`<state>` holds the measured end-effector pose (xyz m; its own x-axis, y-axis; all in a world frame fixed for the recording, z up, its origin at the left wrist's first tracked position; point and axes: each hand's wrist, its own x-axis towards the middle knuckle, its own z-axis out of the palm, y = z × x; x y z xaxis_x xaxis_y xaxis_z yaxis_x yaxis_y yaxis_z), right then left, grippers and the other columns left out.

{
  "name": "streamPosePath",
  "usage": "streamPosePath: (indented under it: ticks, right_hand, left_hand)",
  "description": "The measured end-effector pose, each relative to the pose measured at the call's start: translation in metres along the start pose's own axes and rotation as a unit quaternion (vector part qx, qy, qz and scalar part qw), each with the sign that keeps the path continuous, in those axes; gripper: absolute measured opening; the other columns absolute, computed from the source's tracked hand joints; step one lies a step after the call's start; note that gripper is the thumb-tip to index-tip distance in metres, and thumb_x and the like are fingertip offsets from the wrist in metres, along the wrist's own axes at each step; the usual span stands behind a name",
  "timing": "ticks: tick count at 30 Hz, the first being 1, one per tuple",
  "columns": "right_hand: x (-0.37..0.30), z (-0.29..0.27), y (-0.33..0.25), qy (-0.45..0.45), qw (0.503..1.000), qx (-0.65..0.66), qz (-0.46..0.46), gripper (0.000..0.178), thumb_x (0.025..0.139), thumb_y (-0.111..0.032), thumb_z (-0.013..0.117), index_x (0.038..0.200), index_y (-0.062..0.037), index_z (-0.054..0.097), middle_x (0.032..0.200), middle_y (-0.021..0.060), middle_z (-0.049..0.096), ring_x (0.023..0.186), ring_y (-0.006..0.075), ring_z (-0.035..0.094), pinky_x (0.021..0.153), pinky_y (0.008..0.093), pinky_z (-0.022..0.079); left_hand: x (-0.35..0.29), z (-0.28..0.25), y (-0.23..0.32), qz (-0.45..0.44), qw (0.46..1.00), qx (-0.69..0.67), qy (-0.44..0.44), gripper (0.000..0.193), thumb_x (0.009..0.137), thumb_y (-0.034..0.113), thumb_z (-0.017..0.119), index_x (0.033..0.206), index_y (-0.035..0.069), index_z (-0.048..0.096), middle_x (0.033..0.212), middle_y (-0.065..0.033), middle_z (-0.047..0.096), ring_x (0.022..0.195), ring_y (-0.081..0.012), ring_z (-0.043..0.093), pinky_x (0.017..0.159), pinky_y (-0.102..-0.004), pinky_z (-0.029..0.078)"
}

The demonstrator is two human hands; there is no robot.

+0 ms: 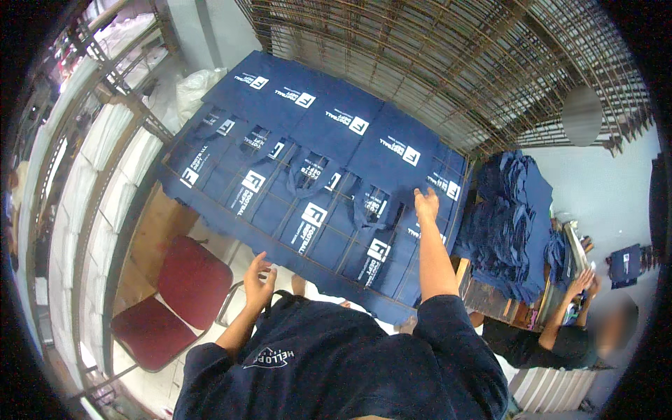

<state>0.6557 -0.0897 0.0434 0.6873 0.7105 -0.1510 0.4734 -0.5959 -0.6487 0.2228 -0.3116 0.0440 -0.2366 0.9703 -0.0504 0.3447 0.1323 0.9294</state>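
Navy fabric panels [294, 126] with white prints lie in rows across a wide surface in front of me. Thin rusty wires of a rack [341, 262] run between and beneath the nearer pieces, and some of these have dark strips or loops. My right hand [425, 206] reaches over the right part of the panels, its fingers curled closed beside a dark patch of cloth; what is between the fingertips is too small to tell. Near the front edge, my left hand [260, 281] hovers apart from the fabric, fingers spread and nothing in them.
Wire racks [434, 63] stand stacked at the back. A heap of navy cut pieces [507, 217] sits at the right on a wooden table [490, 297], where another person's hands [579, 282] are raised. At left are a red folding chair [196, 280] and shelves of white stacks [91, 168].
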Motion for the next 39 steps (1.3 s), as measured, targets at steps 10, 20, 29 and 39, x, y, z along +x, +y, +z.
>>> streamPosePath:
  ticks: [10, 20, 29, 39]
  right_hand:
    - [-0.062, -0.136, 0.108, 0.076, 0.938, 0.339, 0.007, 0.038, 0.082, -0.018, 0.064, 0.117, -0.0079, 0.052, 0.081, 0.0048, 0.060, 0.062, 0.0107, 0.056, 0.044, 0.0218, 0.041]
    - [-0.049, -0.324, 0.218, 0.270, 0.701, 0.659, 0.034, 0.073, 0.083, -0.052, 0.051, 0.135, -0.0067, 0.028, 0.125, 0.0202, 0.045, 0.108, 0.0290, 0.051, 0.083, 0.0391, 0.045]
    - [0.061, -0.359, 0.274, 0.211, 0.533, 0.805, 0.155, 0.050, 0.088, -0.032, 0.050, 0.117, 0.0067, 0.038, 0.105, 0.0256, 0.054, 0.086, 0.0359, 0.060, 0.072, 0.0409, 0.055]
    - [0.092, -0.387, 0.311, 0.316, 0.577, 0.723, 0.211, 0.030, 0.079, -0.010, 0.058, 0.102, 0.0062, 0.047, 0.088, 0.0233, 0.056, 0.075, 0.0308, 0.061, 0.058, 0.0363, 0.056]
  left_hand:
    - [0.006, 0.048, 0.043, 0.140, 0.983, 0.060, -0.099, 0.046, 0.074, 0.006, 0.065, 0.118, 0.009, 0.052, 0.094, -0.0077, 0.059, 0.079, -0.0182, 0.057, 0.066, -0.0291, 0.047]
    - [-0.007, 0.110, 0.076, 0.186, 0.964, 0.028, -0.188, 0.045, 0.075, 0.005, 0.063, 0.118, 0.004, 0.051, 0.093, -0.0080, 0.059, 0.077, -0.0158, 0.056, 0.064, -0.0273, 0.043]
    - [-0.049, 0.104, 0.079, 0.141, 0.973, 0.023, -0.183, 0.041, 0.076, 0.003, 0.062, 0.117, 0.002, 0.052, 0.091, -0.0079, 0.060, 0.078, -0.0137, 0.056, 0.063, -0.0260, 0.045]
    - [-0.087, 0.090, 0.078, 0.092, 0.979, 0.026, -0.178, 0.036, 0.077, 0.005, 0.063, 0.112, 0.002, 0.055, 0.089, -0.0082, 0.061, 0.079, -0.0133, 0.057, 0.065, -0.0255, 0.047]
